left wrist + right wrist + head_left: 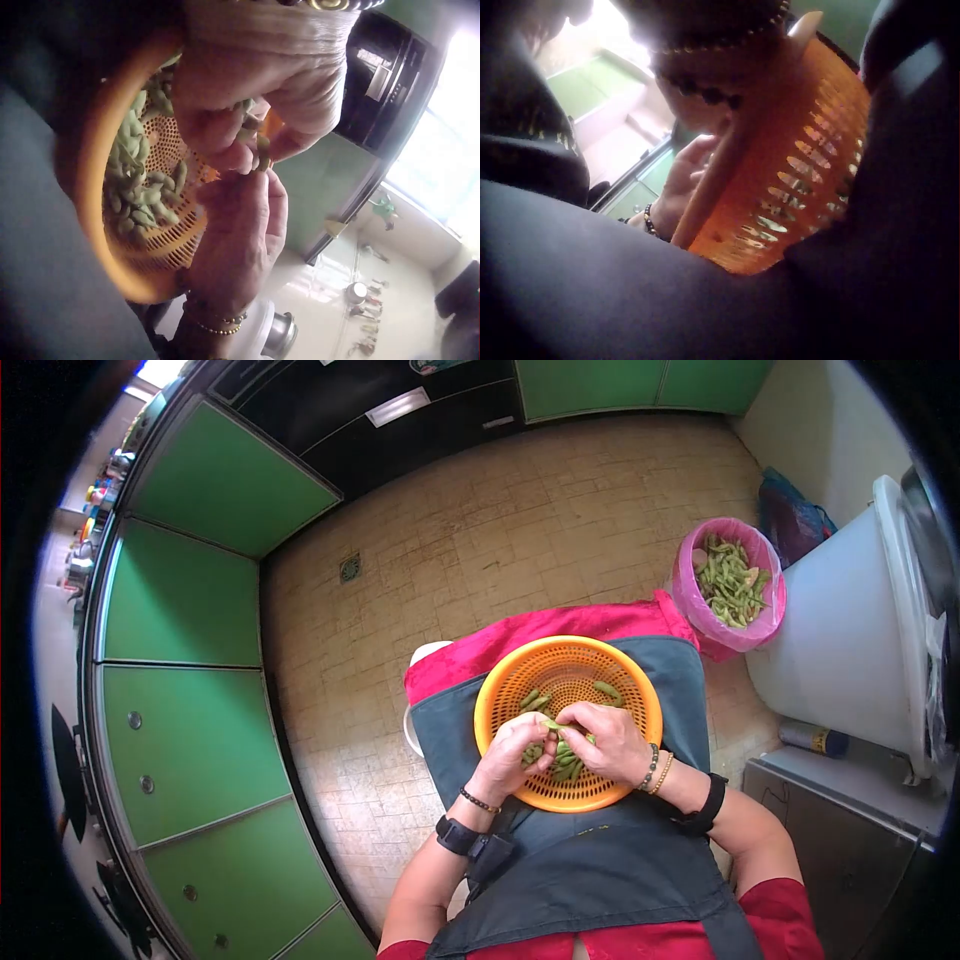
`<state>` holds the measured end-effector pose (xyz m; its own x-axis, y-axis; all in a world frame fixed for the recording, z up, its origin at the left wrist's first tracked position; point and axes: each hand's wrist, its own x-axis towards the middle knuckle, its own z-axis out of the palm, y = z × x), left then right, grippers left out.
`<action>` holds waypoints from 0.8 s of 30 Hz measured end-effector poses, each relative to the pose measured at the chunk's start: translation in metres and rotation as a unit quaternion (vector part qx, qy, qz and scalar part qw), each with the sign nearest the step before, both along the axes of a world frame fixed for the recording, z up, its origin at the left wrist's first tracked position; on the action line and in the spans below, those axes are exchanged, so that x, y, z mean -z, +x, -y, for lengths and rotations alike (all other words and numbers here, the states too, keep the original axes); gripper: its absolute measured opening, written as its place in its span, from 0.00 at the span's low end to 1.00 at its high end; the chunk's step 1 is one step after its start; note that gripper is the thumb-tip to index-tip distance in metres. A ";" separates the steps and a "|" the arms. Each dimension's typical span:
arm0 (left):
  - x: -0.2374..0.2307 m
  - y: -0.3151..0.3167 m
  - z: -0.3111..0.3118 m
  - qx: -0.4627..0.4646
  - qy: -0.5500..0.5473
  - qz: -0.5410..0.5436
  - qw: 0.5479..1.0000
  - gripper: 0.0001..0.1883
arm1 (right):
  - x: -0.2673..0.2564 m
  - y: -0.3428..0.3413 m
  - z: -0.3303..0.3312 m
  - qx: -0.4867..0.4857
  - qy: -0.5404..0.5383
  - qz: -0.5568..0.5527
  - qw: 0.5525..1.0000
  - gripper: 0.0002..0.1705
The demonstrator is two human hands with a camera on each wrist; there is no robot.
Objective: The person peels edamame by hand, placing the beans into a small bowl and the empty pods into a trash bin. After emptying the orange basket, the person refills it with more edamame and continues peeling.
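An orange perforated basket (483, 710) rests on the person's lap, with green pods (568, 768) lying inside. Above it both hands meet at a small green pod (262, 152). The left hand (520, 748) pinches it between thumb and fingers; in the left wrist view more green pods show within this hand (259, 82). The right hand (607, 742) pinches the pod's other end, its fingertips close to the left ones. In the right wrist view the basket's side (780, 172) hides most of the work, and the left hand (676, 184) shows beyond its rim.
A pink-lined bin (688, 585) full of green pods stands on the floor at the right, beside a large white container (850, 620). Green cabinets (190, 730) line the left side. Dark grey apron cloth (600, 870) covers the person's lap.
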<state>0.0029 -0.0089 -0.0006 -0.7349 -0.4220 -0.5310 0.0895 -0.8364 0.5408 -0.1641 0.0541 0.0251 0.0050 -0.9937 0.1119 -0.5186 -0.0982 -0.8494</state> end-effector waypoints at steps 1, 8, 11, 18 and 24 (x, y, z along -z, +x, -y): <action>0.000 0.000 0.000 0.003 -0.004 -0.003 1.000 0.07 | -0.002 0.000 0.000 -0.001 0.003 0.001 1.000 0.05; -0.001 0.001 0.002 0.001 0.024 -0.016 1.000 0.06 | -0.001 -0.001 0.000 -0.012 0.000 -0.002 1.000 0.05; 0.003 0.002 0.002 0.002 0.025 -0.015 1.000 0.05 | -0.003 -0.001 -0.001 -0.015 0.003 -0.008 1.000 0.05; 0.007 0.003 0.002 0.019 0.007 0.013 1.000 0.04 | 0.003 0.002 -0.003 -0.031 -0.011 -0.007 0.999 0.05; 0.011 0.003 0.003 0.022 0.011 0.033 0.999 0.03 | 0.005 0.006 -0.003 -0.013 0.008 0.001 1.000 0.05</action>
<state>0.0060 -0.0119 -0.0118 -0.7153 -0.3779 -0.5879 0.0165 -0.8501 0.5263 -0.1584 0.0574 0.0196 0.0309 -0.9949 0.0957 -0.5149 -0.0979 -0.8517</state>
